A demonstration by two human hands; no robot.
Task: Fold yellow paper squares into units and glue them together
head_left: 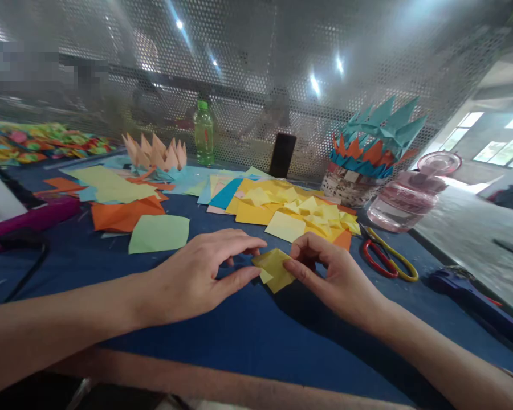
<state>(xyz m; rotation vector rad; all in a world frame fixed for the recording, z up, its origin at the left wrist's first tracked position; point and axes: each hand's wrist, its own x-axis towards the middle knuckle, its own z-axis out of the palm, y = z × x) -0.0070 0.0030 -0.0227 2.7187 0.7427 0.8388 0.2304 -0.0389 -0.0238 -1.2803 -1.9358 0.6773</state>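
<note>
A small folded piece of yellow paper (277, 274) is held just above the blue tabletop, between my two hands. My right hand (331, 279) pinches its right edge between thumb and fingers. At its left edge is my left hand (196, 270), thumb and forefinger apart; the thumb tip comes close to the paper, and I cannot tell if it touches. Just behind lies a pale yellow square sheet (285, 226). Beyond that is a pile of folded yellow paper pieces (312, 208).
Red-and-yellow-handled scissors (387, 256) and a dark blue tool (474, 296) lie at right, near a pink bottle (406, 199). A blue-and-orange paper model (359, 159) stands behind. At left are a green sheet (159, 232), orange paper (126, 213) and a magenta tool (34, 219).
</note>
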